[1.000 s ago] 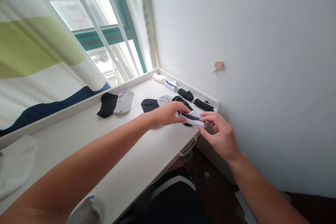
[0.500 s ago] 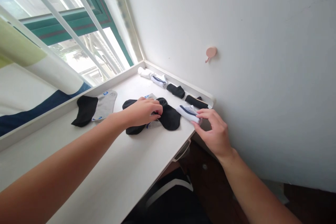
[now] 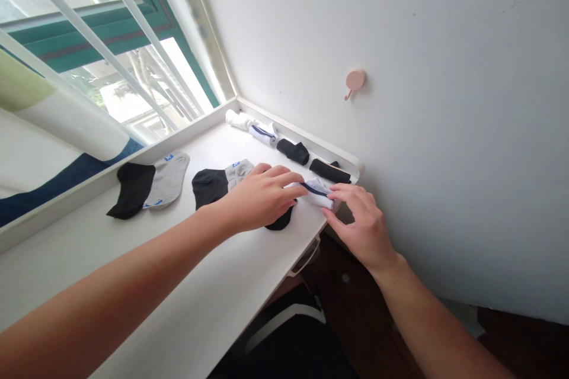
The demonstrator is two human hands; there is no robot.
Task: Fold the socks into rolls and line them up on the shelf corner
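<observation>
A rolled white sock with a dark stripe point(image 3: 316, 188) lies at the table's right edge. My right hand point(image 3: 362, 219) pinches its right end between thumb and fingers. At its left end, the curled fingers of my left hand point(image 3: 269, 195) close on the roll; the thumb is partly hidden. Under and beside my left hand lies a black and grey sock point(image 3: 211, 185), flat on the table. Part of another black sock point(image 3: 281, 222) shows below the left fingers, mostly covered by the hand.
Along the raised back rim stand rolled socks: white point(image 3: 239, 119), striped white point(image 3: 263, 134) and black ones point(image 3: 293, 151). Another flat black and grey sock point(image 3: 133, 189) lies at the left on the white table point(image 3: 186, 284). A pink hook point(image 3: 355, 80) is on the wall.
My left hand has moved right, from the black sock to the left end of the rolled white sock. My right hand keeps its hold at the right end.
</observation>
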